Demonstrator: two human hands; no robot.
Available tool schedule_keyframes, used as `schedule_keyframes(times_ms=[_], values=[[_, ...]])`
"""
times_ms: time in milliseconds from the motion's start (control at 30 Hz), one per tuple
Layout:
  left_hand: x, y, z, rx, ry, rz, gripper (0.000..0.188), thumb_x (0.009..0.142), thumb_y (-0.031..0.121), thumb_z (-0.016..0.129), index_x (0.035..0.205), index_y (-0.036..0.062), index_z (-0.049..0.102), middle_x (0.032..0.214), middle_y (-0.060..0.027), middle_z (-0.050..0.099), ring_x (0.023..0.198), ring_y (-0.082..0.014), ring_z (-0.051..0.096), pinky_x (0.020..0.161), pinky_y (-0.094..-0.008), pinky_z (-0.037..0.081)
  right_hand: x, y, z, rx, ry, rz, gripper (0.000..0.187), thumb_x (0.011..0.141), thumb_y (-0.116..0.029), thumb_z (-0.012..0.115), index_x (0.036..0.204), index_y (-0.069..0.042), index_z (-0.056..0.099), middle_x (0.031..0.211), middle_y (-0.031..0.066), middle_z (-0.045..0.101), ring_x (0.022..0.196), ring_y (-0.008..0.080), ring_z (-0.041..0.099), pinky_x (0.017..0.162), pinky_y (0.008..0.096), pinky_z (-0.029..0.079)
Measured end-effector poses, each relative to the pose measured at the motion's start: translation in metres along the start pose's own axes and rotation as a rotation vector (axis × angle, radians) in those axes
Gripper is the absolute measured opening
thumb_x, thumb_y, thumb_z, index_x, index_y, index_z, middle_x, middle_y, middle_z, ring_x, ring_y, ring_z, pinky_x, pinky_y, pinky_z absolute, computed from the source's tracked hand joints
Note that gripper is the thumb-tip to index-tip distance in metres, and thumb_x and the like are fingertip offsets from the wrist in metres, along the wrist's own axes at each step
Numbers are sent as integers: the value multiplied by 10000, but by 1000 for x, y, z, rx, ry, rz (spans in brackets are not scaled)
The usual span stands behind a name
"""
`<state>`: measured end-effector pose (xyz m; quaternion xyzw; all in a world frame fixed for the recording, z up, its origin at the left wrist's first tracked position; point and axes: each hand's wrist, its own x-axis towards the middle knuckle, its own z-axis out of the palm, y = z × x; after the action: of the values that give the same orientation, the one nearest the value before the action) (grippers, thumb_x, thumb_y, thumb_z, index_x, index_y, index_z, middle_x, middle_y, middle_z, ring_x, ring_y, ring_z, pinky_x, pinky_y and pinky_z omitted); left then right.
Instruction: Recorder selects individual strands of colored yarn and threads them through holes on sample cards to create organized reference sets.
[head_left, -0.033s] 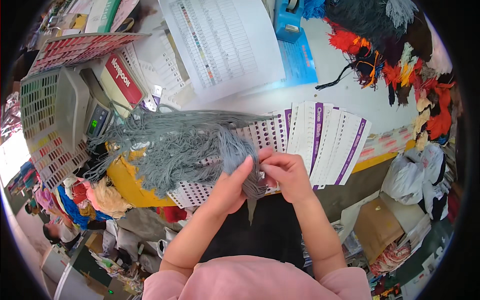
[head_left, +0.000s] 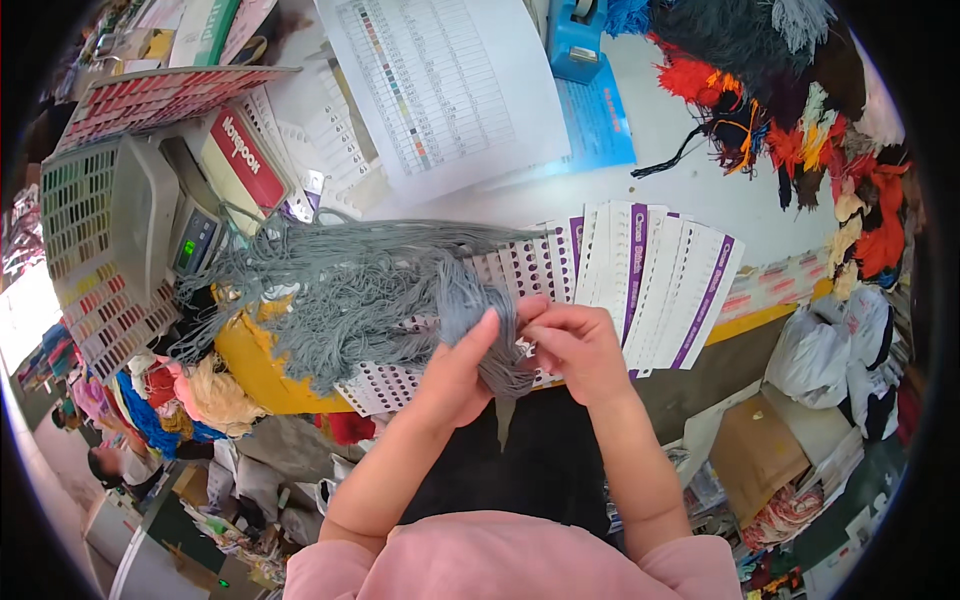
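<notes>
A thick hank of grey thread (head_left: 465, 305) is gripped in my left hand (head_left: 455, 375), the thumb lying across it and its tail hanging below toward my lap. My right hand (head_left: 580, 350) is at the hank's right edge, thumb and fingers pinched together. What they pinch is too small to make out, though a small white bit shows beside the thumb. More grey thread (head_left: 350, 310) lies in a loose, tangled heap to the left. Under and beside the hank are white cards with rows of punched holes (head_left: 535, 270).
White-and-purple cards (head_left: 660, 290) fan out at right. A printed sheet (head_left: 440, 90) and blue tape dispenser (head_left: 577, 40) lie at the back. A scale (head_left: 193, 240) and colour charts (head_left: 85, 230) stand left. Coloured thread piles (head_left: 740, 60) fill the back right; plastic bags (head_left: 820, 350) hang below.
My right hand has shifted very slightly, and a small white bit now shows between it and the hank. The left thumb has moved a little left. The rest looks the same.
</notes>
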<state>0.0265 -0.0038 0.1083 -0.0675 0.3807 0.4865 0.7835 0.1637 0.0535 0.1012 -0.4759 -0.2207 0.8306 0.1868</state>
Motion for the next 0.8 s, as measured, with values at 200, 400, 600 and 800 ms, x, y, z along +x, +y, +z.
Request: schedule_keyframes(times_ms=[200,400,600,800], values=[[5,-14,2,-77,31,19,463,859,366,319,1093,-15,440,1215,-127,366,1080,-220,385,782,-367,406,-3,-2,-16,225,-26,25,111,739,-37,478,754,30,565,676,58,555,443,65,440,393,169,328],[17,-28,12,-56,42,-9,496,859,382,304,1111,-27,427,1212,-131,364,1062,-206,401,804,-348,390,-4,-9,-19,28,-20,69,115,722,-21,519,813,20,577,627,14,532,441,41,420,399,178,336],[20,-28,29,-72,103,20,376,831,237,425,1086,-38,440,1095,-127,465,941,-191,487,755,-321,429,-7,-9,-37,153,-71,87,62,717,2,528,729,22,585,702,24,552,485,31,409,433,171,318],[27,-41,29,-42,274,77,284,781,69,495,1032,-59,464,1010,-127,517,850,-184,535,691,-292,467,-8,-11,-40,156,-42,3,77,703,11,520,733,8,591,740,34,541,528,45,432,448,170,332]])
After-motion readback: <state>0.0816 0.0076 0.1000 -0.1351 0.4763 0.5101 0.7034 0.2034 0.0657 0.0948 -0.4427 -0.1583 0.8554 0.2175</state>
